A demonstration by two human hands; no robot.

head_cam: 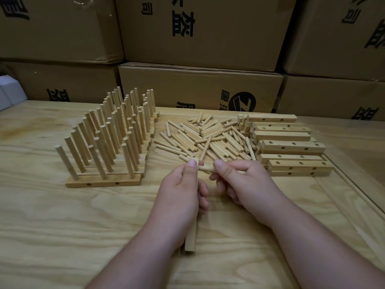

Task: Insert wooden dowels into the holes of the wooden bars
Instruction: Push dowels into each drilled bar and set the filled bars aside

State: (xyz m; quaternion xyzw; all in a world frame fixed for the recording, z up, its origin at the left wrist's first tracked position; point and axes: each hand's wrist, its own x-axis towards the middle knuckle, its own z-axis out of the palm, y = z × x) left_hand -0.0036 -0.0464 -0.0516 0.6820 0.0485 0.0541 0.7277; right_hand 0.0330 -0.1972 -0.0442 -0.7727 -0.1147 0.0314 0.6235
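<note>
- The left hand point(181, 192) is curled around a wooden bar point(191, 238), thumb lying along its upper end.
- The right hand point(241, 182) pinches a dowel point(205, 168) between thumb and fingers, its tip by the bar's top.
- Both bare forearms reach in from below.

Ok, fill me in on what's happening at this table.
A person is fitting wooden dowels into drilled wooden bars. The left hand grips one bar held roughly upright, while the right hand pinches a dowel and brings its end to the top of that bar. Finished bars with dowels standing in them are lined up on the left of the table. A loose pile of dowels lies in the middle, and a stack of empty bars waits on the right.
</note>
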